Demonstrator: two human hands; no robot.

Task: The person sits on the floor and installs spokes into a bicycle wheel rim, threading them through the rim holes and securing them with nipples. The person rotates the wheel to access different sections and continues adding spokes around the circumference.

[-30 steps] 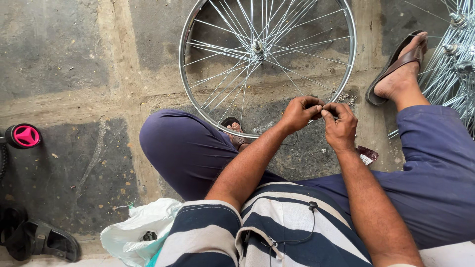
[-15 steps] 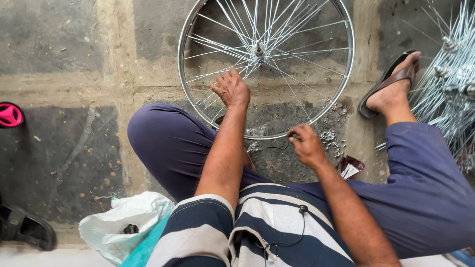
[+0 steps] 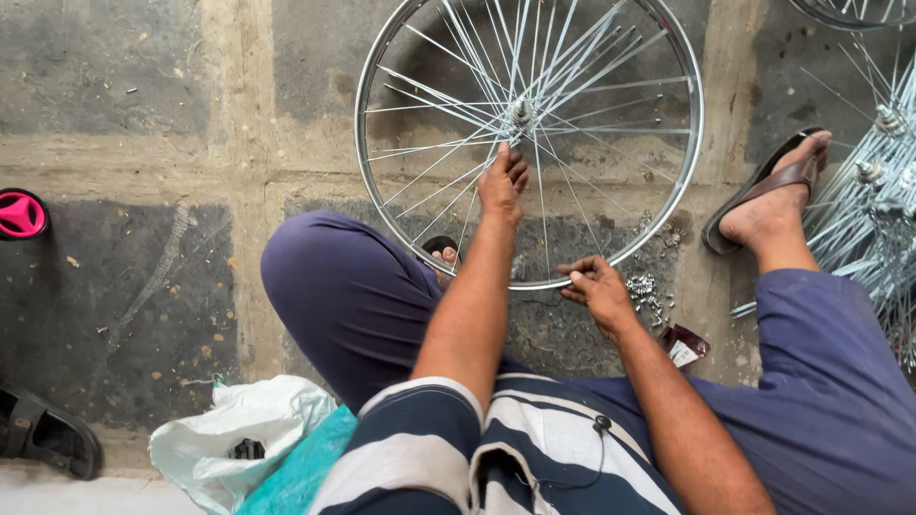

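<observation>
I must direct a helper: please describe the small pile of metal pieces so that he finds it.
Find the spoked wheel on the floor. By its lower right rim, beside the right hand, lies the pile of metal pieces, tiny and shiny, unlike the dark packet below.

One round silver spoked bicycle wheel [image 3: 611, 57] lies on the floor. Two bare hands: left hand [image 3: 503, 183], right hand [image 3: 596, 284]. One brown flip-flop sandal [image 3: 763, 186], one black strapped sandal [image 3: 43, 441], one white plastic bag [image 3: 239, 429], one pink round cap [image 3: 19, 214].

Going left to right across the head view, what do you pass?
Pink round thing → white plastic bag → left hand on the wheel's spokes → right hand at the wheel rim → sandalled foot.
</observation>
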